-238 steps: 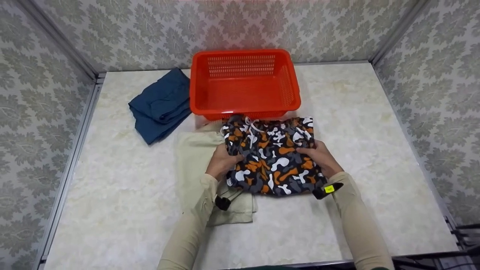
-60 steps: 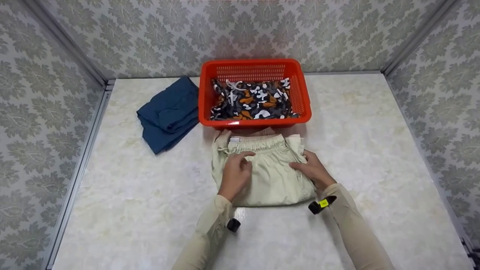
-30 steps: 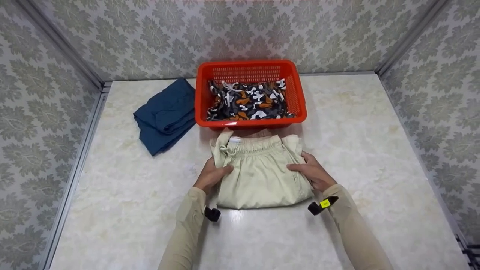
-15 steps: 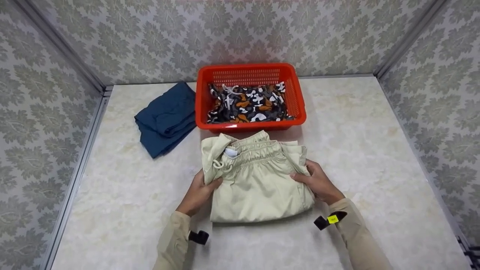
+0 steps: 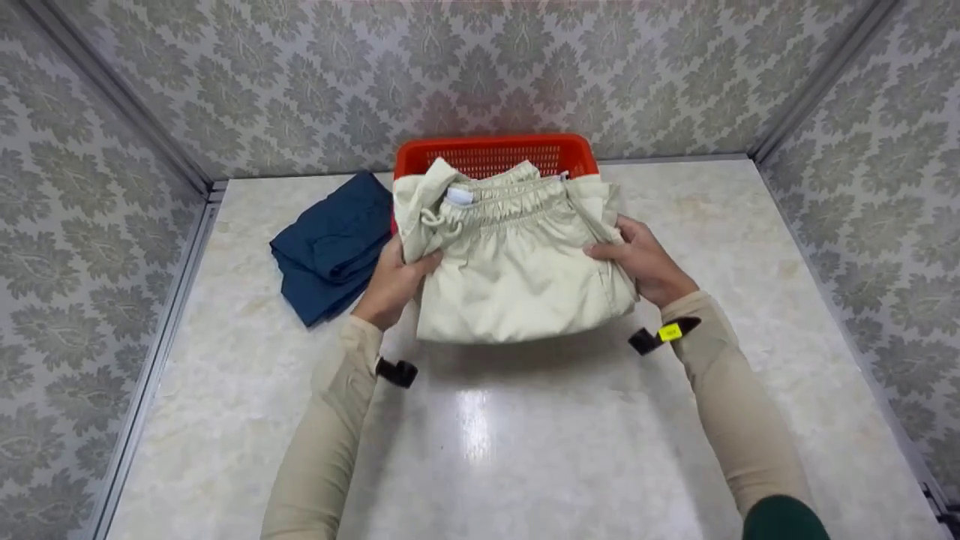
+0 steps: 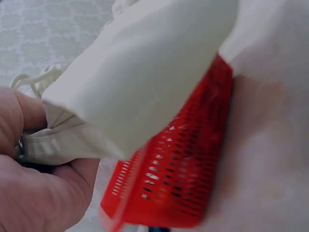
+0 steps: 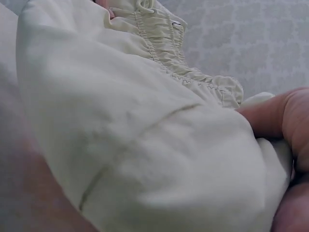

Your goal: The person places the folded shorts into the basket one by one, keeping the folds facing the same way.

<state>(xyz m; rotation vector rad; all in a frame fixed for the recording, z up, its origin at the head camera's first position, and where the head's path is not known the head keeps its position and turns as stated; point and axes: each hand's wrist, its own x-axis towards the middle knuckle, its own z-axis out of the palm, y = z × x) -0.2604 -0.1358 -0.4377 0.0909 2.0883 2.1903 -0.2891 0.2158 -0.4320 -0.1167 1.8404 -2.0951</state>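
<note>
Pale beige shorts point(image 5: 525, 270), folded, with a gathered waistband and a drawstring, hang between both hands above the table. My left hand point(image 5: 394, 281) grips their left side, thumb on top; the left wrist view shows the cloth point(image 6: 135, 72) pinched between thumb and fingers. On the other side my right hand point(image 5: 649, 262) holds the edge, its thumb over the fabric. The red basket point(image 5: 487, 146) is behind the shorts, which overlap its front and hide most of its inside. In the left wrist view its perforated wall point(image 6: 178, 179) shows below the cloth.
Dark blue folded cloth point(image 5: 334, 247) lies on the table left of the basket. Patterned wall panels point(image 5: 480, 75) close off the back and both sides. The pale tabletop point(image 5: 525, 450) stretches in front toward the person.
The patterned camouflage shorts went into the basket earlier. Since then both hands have gripped the beige shorts by the sides, lifted them off the table and moved them forward over the basket's front.
</note>
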